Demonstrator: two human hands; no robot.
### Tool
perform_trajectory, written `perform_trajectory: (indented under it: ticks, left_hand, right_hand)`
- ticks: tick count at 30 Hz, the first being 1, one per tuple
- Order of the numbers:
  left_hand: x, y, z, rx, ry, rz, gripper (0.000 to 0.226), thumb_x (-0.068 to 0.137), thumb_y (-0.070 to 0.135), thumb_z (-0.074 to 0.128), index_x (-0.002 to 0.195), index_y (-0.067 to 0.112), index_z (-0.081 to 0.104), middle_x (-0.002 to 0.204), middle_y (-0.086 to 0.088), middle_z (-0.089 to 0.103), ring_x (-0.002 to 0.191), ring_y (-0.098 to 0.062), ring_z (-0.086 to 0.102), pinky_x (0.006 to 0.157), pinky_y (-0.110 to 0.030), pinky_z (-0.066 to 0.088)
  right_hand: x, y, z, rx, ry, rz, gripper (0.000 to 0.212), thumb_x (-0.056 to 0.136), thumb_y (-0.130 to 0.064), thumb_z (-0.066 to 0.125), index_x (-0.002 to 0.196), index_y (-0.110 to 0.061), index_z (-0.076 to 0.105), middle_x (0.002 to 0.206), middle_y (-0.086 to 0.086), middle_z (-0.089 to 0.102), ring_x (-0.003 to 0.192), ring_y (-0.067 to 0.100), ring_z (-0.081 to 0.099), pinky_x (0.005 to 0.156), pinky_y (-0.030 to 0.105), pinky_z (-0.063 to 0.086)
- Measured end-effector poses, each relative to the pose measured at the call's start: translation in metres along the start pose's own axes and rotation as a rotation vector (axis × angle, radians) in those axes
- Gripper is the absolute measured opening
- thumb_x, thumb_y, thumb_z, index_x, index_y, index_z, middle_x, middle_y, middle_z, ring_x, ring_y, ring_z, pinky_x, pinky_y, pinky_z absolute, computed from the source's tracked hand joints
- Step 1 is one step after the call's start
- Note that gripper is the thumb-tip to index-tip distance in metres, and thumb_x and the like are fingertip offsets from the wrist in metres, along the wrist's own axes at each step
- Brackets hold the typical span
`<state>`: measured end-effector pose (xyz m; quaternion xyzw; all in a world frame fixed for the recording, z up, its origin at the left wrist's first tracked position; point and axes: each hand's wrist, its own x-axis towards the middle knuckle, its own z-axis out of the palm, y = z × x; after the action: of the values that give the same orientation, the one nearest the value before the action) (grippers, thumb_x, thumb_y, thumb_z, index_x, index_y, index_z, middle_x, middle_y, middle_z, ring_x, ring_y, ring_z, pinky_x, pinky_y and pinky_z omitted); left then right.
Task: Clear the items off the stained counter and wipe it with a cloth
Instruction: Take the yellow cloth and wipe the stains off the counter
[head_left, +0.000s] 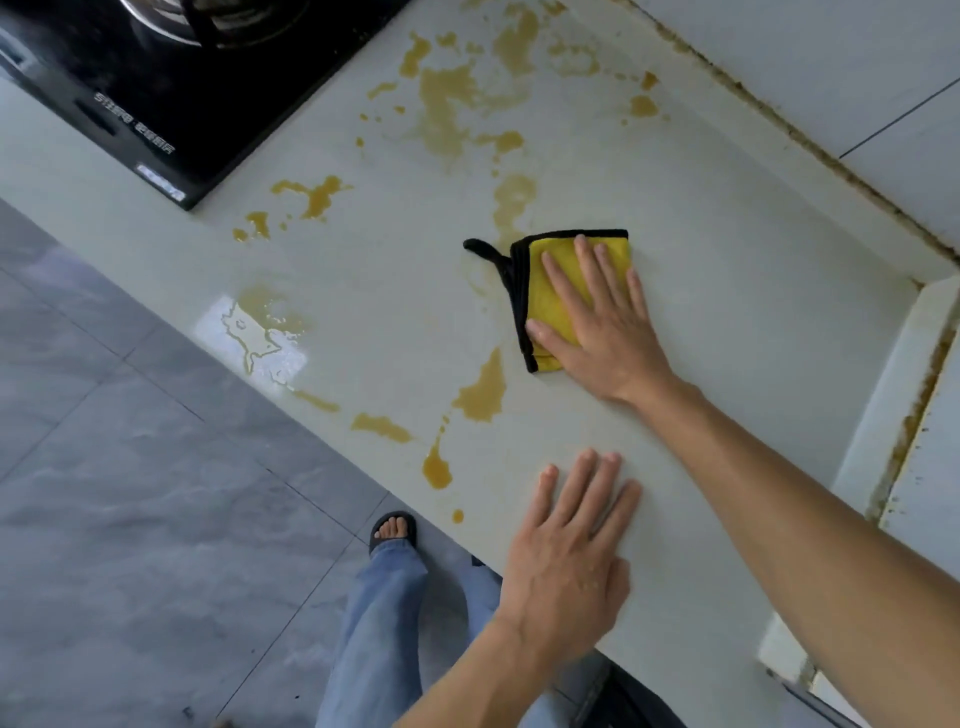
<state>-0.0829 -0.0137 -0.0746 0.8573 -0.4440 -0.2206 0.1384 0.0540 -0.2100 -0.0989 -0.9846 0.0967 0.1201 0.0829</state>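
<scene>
A folded yellow cloth (553, 306) with a black edge and a black loop lies on the pale counter (727, 291). My right hand (605, 322) presses flat on top of it, fingers spread. My left hand (569, 551) rests flat on the bare counter near the front edge, holding nothing. Amber stains (452, 98) spread across the counter's far side, with further amber puddles (480, 392) left of the cloth and along the front edge.
A black glass cooktop (171, 93) sits at the upper left, set into the counter. White wall tiles (831, 62) with a grimy seam border the counter at the right. Grey floor tiles (130, 493) and my legs and sandalled foot (393, 530) show below.
</scene>
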Motion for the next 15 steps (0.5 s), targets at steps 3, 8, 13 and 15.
perform_trajectory:
  ticks: [3,8,13,15]
  left_hand:
    - [-0.003,0.01,0.0,0.014,0.0,-0.061,0.072,0.095,0.041,0.051,0.163,0.023,0.038,0.176,-0.005,0.02,0.163,-0.029,0.018,0.128,-0.056,0.018]
    - [-0.013,0.035,0.003,0.027,-0.02,-0.233,0.078,0.086,0.039,0.066,0.159,0.021,0.047,0.17,-0.007,0.035,0.157,-0.031,0.033,0.118,-0.058,0.042]
    - [-0.015,0.042,0.013,-0.009,0.028,-0.266,0.076,0.088,0.037,0.055,0.162,0.022,0.042,0.173,-0.005,0.03,0.159,-0.031,0.029,0.119,-0.06,0.039]
    - [-0.015,0.042,0.016,-0.011,0.045,-0.265,0.075,0.09,0.037,0.049,0.164,0.023,0.037,0.175,-0.005,0.023,0.161,-0.03,0.024,0.122,-0.06,0.035]
  right_hand:
    - [-0.006,0.006,0.002,0.017,0.019,0.054,0.08,0.098,-0.073,0.023,0.165,-0.037,-0.002,0.174,0.005,-0.011,0.16,0.024,-0.01,0.128,0.055,-0.002]
    - [-0.068,-0.036,0.024,-0.002,0.064,0.0,0.082,0.102,-0.069,0.025,0.166,-0.027,-0.002,0.173,0.014,-0.011,0.16,0.031,-0.011,0.127,0.057,-0.002]
    - [-0.038,-0.052,0.02,0.0,0.025,-0.19,0.082,0.098,-0.071,0.028,0.166,-0.032,0.003,0.174,0.01,-0.008,0.16,0.028,-0.009,0.127,0.057,0.001]
    - [-0.017,-0.045,0.011,-0.011,-0.009,-0.193,0.082,0.098,-0.073,0.026,0.166,-0.035,0.001,0.174,0.008,-0.011,0.16,0.025,-0.01,0.128,0.055,0.0]
